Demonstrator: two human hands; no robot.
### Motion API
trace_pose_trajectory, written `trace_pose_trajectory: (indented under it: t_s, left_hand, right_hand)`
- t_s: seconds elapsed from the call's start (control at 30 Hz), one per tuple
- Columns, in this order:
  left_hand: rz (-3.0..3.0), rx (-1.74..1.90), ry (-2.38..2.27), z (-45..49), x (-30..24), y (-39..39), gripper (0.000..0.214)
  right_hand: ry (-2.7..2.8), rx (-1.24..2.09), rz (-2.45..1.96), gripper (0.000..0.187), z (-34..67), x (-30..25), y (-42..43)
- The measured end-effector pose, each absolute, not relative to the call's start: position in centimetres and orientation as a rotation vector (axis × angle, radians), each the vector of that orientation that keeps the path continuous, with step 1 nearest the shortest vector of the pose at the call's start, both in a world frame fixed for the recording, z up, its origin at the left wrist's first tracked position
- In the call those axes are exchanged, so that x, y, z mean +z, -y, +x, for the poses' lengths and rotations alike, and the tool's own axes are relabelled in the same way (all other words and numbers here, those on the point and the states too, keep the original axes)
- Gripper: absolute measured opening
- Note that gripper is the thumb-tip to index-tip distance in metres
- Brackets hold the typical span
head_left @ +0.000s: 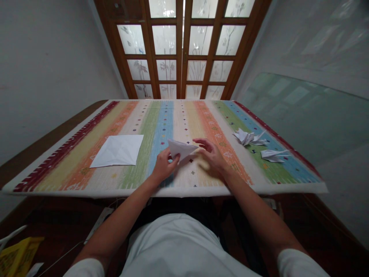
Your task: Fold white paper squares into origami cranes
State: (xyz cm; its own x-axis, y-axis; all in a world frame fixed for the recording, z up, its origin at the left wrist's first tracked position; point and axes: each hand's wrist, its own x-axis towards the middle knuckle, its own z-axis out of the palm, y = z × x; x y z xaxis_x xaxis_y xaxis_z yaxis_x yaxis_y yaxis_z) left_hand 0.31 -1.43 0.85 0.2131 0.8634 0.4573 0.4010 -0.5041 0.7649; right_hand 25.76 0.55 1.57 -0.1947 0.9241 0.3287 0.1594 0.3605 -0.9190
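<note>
From the head camera, the left hand (163, 166) is curled closed, thumb and fingers pinching the near corner of a folded white paper triangle (181, 149), which is held up just above the cloth. The right hand (211, 157) is half open, fingers stretched toward the triangle's far point – touching it or just beside it, I cannot tell which – and has no visible grip on it. Both hands are over a striped woven cloth (173, 191) with bands of red, yellow, orange, green and blue, spread over a table. To the left lies a creased white paper square (117, 151), well apart from the hands. To the right, near the cloth's far edge, sit two folded paper figures (246, 137) (272, 155) – one crumpled-looking, the other flatter. Beyond the table stands a wood-framed glass door (178, 50).
</note>
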Motion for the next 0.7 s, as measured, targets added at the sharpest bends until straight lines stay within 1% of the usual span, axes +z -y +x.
trace_pose_trajectory:
  t_s: [0.1, 0.17, 0.2, 0.27, 0.37, 0.47, 0.53, 0.57, 0.6, 0.7]
  left_hand:
    - [1.659, 1.348, -1.2, -0.2, 0.8, 0.5, 0.034]
    - [1.548, 1.346, -1.207, -0.6, 0.8, -0.1, 0.037]
    - [1.509, 1.329, -1.204, -0.7, 0.7, -0.4, 0.036]
    - [1.444, 1.271, -1.199, -0.9, 0.5, -0.7, 0.04]
    - [1.473, 1.18, -1.291, -1.2, -0.2, -0.8, 0.06]
    - [1.799, 1.117, -1.485, -1.3, -0.6, -0.4, 0.078]
    - [2.016, 1.114, -1.554, -1.3, -0.8, -0.2, 0.083]
    - [2.091, 1.107, -1.561, -1.3, -0.8, -0.1, 0.081]
    - [2.139, 1.086, -1.557, -1.3, -0.8, 0.0, 0.074]
    - [2.2, 0.912, -1.501, -1.3, -0.7, -0.1, 0.032]
  right_hand:
    - [1.648, 0.942, -0.983, 0.045, 25.7, 1.6, -0.3]
    - [1.665, 0.942, -0.959, 0.051, 25.6, 1.7, 0.0]
    - [1.695, 0.931, -0.939, 0.052, 25.6, 1.7, 0.1]
    - [1.809, 0.882, -0.904, 0.045, 25.7, 1.7, 0.3]
    - [2.049, 0.759, -0.902, 0.033, 26.0, 1.3, 0.2]
    - [2.236, 0.707, -0.907, 0.028, 26.3, 0.6, 0.0]
    - [2.303, 0.686, -0.916, 0.023, 26.5, 0.2, -0.1]
    - [2.321, 0.655, -0.928, 0.021, 26.6, 0.1, -0.2]
    - [2.333, 0.612, -0.941, 0.02, 26.6, 0.1, -0.3]
    - [2.343, 0.54, -0.965, 0.01, 26.4, 0.2, -0.3]
